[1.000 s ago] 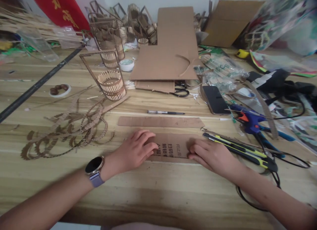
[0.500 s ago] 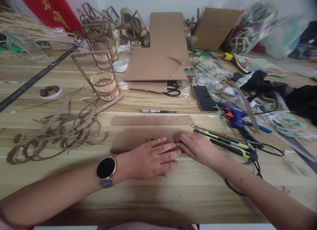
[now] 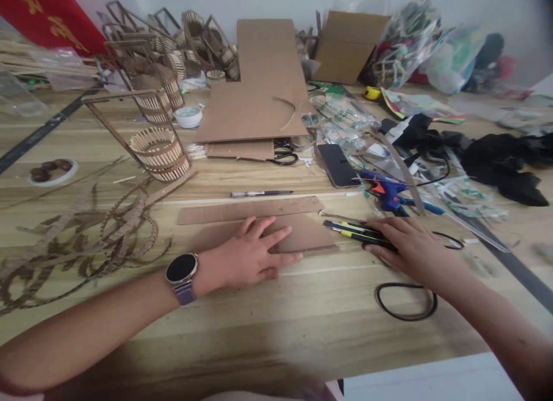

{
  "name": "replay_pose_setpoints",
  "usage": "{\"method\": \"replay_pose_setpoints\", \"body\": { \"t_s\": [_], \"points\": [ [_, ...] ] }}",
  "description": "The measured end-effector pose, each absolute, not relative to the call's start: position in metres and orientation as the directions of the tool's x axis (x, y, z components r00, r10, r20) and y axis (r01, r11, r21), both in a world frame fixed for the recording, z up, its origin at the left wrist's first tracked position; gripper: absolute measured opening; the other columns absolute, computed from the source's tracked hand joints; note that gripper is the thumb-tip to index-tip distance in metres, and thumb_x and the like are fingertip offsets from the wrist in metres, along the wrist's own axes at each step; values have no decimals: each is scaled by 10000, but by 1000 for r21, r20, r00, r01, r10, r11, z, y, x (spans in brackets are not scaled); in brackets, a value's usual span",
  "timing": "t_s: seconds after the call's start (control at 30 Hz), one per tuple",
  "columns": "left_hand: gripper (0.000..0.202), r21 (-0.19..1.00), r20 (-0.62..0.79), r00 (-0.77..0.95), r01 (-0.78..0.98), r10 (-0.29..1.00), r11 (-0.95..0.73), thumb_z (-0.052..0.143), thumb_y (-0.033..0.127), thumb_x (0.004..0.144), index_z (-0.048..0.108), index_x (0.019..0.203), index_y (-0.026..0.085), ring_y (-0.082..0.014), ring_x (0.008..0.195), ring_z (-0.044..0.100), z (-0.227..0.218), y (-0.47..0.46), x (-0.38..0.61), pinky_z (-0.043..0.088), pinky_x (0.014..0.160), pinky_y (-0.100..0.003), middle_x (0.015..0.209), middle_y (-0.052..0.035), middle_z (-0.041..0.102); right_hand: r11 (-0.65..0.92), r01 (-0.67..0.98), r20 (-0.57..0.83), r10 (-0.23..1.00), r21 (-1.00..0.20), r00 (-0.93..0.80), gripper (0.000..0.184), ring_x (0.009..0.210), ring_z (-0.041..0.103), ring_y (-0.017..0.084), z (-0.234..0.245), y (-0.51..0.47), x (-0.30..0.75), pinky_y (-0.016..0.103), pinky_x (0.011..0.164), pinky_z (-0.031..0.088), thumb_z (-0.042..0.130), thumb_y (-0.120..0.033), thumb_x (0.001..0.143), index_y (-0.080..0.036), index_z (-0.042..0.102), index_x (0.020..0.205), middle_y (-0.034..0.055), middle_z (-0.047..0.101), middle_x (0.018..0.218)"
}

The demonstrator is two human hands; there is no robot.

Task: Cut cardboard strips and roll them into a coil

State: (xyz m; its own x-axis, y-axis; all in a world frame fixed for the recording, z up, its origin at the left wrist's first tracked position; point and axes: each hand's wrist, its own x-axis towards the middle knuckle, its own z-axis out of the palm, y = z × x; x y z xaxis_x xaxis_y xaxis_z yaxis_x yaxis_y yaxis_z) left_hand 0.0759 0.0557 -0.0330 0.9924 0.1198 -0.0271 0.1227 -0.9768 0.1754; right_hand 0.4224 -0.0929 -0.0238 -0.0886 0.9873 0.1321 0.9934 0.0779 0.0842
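My left hand (image 3: 254, 252), a watch on its wrist, lies flat with fingers spread on a piece of brown cardboard (image 3: 309, 234), covering much of it. To its right, my right hand (image 3: 404, 242) is closed over the handle of a black and yellow utility knife (image 3: 345, 229). The knife's front end points left toward the cardboard; its rear is hidden under my palm. Just beyond the cardboard is a narrow cardboard strip (image 3: 250, 210), with a pen (image 3: 261, 193) behind it.
Curled cardboard strips (image 3: 129, 222) and a small stick basket (image 3: 158, 153) are on the left. A large cardboard sheet (image 3: 254, 110) stands at the back. On the right are a phone (image 3: 337, 165), a blue glue gun (image 3: 389, 192), a black cable (image 3: 406, 319) and plastic scraps.
My right hand has left the cardboard, moved right and closed over the utility knife. My left hand stays on the cardboard, fingers spread wider. The view has swung to the right.
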Motion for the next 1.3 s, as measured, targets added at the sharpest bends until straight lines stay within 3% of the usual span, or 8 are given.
{"method": "replay_pose_setpoints", "body": {
  "t_s": [0.2,0.47,0.6,0.73,0.83,0.9,1.07,1.3],
  "points": [
    [470,42,29,986,162,163,-986,438,322,1022,396,1469,460,-414,1356,396,-34,56,74,374,997,-626,1556,-153,381,-50,999,166,985,19,47,591,784,711,329,-9,-93,401,430,633,569,375,-638,949,-154,643,1154,156,726,948],
    [569,-38,87,989,124,120,-992,511,226,970,376,1487,421,-371,1320,426,-39,62,36,350,998,-544,1533,-129,433,31,999,86,996,-31,-28,573,643,725,239,-17,-107,378,298,420,517,289,-578,990,-254,582,1361,111,724,1010],
    [480,-1,155,980,125,123,-992,485,309,992,436,1459,409,-347,1337,395,-44,65,29,319,1023,-512,1522,-94,457,-156,935,37,984,-319,177,581,825,736,301,-16,-115,373,373,582,599,415,-629,917,-261,598,1328,128,716,1124],
    [472,20,180,976,123,125,-992,462,308,1001,433,1459,419,-333,1347,370,-46,65,29,294,1032,-509,1523,-76,457,-499,358,-335,839,-790,430,577,775,713,295,3,-127,362,427,629,611,609,-638,805,-277,577,1254,100,737,985],
    [462,15,174,977,125,126,-992,431,324,1017,417,1468,424,-325,1353,357,-45,65,30,274,1041,-508,1526,-68,451,-513,-145,-526,760,-846,382,478,692,676,243,15,-134,350,395,595,595,705,-556,773,-309,602,1169,64,711,907],
    [461,12,170,977,129,129,-992,424,332,1021,409,1471,429,-321,1355,354,-45,65,29,269,1046,-501,1530,-64,445,-466,-273,-539,767,-841,348,355,595,605,173,18,-135,344,318,511,544,753,-505,752,-299,650,1022,42,677,866],
    [456,17,194,973,126,127,-992,419,323,1021,427,1466,420,-331,1349,368,-46,65,29,269,1049,-507,1519,-76,455,-446,-263,-510,813,-855,281,320,464,437,77,13,-130,335,206,404,352,748,-529,768,-237,620,797,-7,588,685],
    [465,19,153,978,141,142,-990,425,341,1018,401,1471,442,-322,1362,358,-46,65,29,283,1056,-505,1537,-55,440,-572,-7,-553,790,-820,263,589,392,383,66,3,-128,341,214,410,306,566,-757,797,-202,488,618,-21,524,507]
  ]
}}
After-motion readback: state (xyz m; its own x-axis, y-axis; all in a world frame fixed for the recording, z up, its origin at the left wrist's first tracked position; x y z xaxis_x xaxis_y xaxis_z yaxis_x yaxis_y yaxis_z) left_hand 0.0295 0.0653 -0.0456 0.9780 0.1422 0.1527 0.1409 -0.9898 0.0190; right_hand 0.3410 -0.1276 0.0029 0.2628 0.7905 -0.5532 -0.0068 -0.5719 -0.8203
